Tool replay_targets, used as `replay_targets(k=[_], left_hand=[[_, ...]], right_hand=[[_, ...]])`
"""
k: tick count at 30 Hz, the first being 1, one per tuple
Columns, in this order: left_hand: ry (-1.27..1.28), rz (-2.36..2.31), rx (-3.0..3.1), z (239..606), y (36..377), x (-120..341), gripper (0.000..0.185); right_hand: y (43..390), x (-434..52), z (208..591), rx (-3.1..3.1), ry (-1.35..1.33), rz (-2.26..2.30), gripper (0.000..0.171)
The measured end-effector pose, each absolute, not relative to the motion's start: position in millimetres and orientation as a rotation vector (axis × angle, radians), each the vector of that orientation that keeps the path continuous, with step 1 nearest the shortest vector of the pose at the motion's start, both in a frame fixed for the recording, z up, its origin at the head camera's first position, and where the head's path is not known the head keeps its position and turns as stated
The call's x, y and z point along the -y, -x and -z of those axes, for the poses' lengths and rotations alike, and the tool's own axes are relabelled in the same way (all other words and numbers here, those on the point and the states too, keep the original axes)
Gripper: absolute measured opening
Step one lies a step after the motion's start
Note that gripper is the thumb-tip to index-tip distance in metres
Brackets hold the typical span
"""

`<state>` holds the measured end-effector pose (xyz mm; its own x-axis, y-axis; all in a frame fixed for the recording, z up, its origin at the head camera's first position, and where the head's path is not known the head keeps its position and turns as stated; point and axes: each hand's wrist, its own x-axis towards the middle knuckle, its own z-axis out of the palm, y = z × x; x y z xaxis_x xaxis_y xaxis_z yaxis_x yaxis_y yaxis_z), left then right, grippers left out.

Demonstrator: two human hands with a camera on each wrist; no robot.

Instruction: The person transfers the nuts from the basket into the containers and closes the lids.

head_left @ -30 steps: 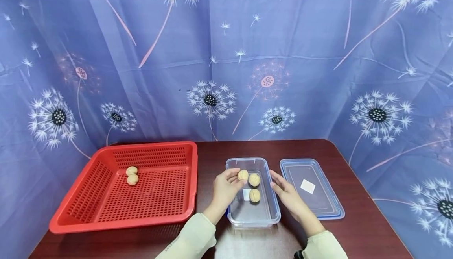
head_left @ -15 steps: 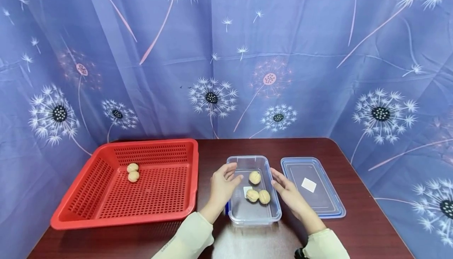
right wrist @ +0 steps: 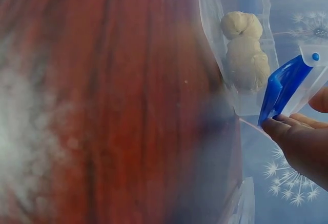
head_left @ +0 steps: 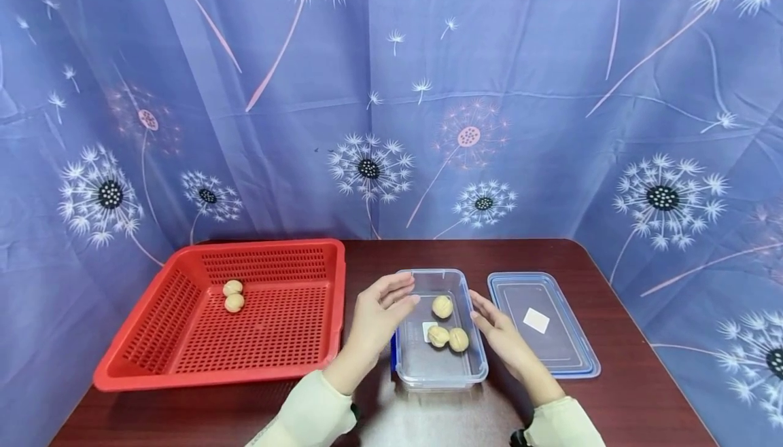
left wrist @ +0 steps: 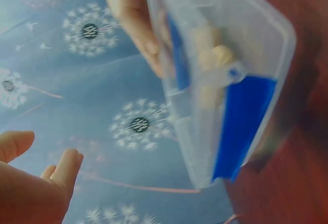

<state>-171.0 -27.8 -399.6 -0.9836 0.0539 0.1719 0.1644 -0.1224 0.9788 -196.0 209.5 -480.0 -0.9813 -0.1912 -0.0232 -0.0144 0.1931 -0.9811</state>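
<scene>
Three walnuts (head_left: 442, 306) lie on the bottom of a clear plastic container (head_left: 437, 369) with blue side clips. My left hand (head_left: 376, 314) hovers at the container's left edge, fingers spread and nothing in them; the left wrist view shows that hand (left wrist: 38, 188) apart from the box. On the opposite side, my right hand (head_left: 504, 338) rests its fingers against the container wall. In the right wrist view, its fingertips touch the hanging blue clip (right wrist: 287, 85). Two more walnuts (head_left: 234, 302) sit together in the red basket (head_left: 214, 382), near its back left.
The container's blue-edged lid (head_left: 544, 342), with a white square label, lies flat on the dark wooden table (head_left: 391, 420) to the right. A blue dandelion-print curtain (head_left: 293, 162) hangs behind and at both sides of the table.
My left hand has let go of a walnut, which now lies in the container with the others, and has drawn back slightly left. My right hand has stayed at the container's side.
</scene>
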Motion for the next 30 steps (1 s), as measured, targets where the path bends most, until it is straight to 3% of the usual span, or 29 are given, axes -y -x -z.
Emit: replay_targets(k=[9,20,30], left_hand=[[0.375,2.152,2.169,356.3,176.2,66.9,0.036],[0.332,1.807,2.233,320.4,215.6,145.0,0.032],[0.310,1.571,2.332,329.5,253.6,236.6,0.032]], right_hand=[[193.3,-210.2,479.8,-2.377,0.244,1.896,0.049],[193.7,-209.8,476.5,-2.307,0.230,1.896,0.049],[195.1,-208.8,479.3,-2.324,0.195,1.891,0.048]])
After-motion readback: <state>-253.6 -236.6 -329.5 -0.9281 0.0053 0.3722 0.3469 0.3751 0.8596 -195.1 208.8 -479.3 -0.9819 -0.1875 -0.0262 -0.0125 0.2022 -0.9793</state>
